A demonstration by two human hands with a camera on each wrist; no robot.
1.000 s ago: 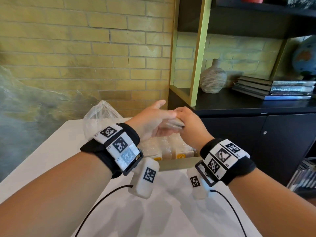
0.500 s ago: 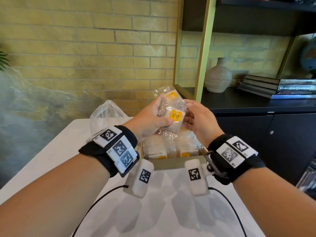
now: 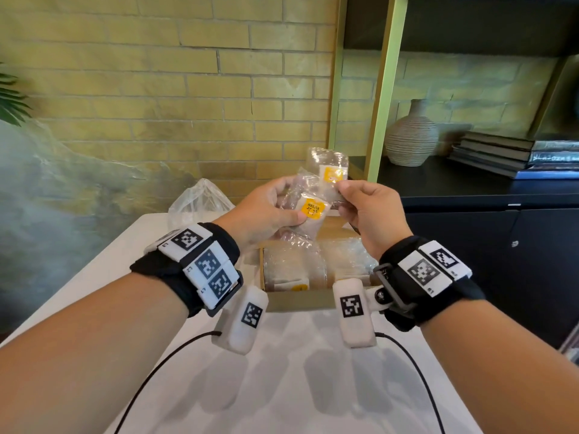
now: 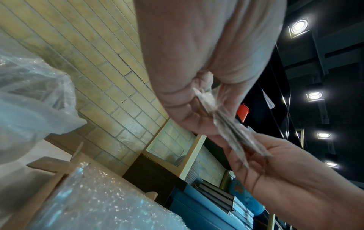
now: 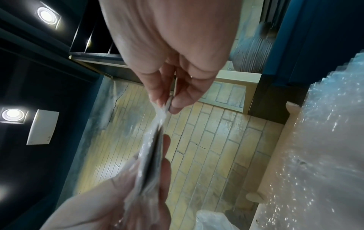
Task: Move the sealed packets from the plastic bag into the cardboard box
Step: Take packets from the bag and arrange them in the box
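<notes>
You work at a white tabletop (image 3: pixel 282 371) set against a yellow brick wall (image 3: pixel 188 89), with the open brown cardboard box (image 3: pixel 297 299) as your landmark near the table's far right edge. To the right of the box stands a black cabinet with a green-framed shelf (image 3: pixel 380 89) carrying a ribbed beige vase (image 3: pixel 410 136) and a stack of dark books (image 3: pixel 501 155). Left of and behind the box sits the crumpled clear plastic bag (image 3: pixel 197 200), at the table's far edge by the wall. Nearer you than the box, the tabletop carries only two black cables.

Inside the box lie clear sealed packets (image 3: pixel 294 270) with yellow labels. Above the box, your left hand (image 3: pixel 260 211) curls round a small bundle of clear sealed packets with orange labels (image 3: pixel 313 208), thumb pressed on the front one. Your right hand (image 3: pixel 369 211) pinches the upper packet (image 3: pixel 332 170) by its edge between thumb and fingertips.

Compared with half a second ago, the upper packet has slid further up and out of the bundle.
</notes>
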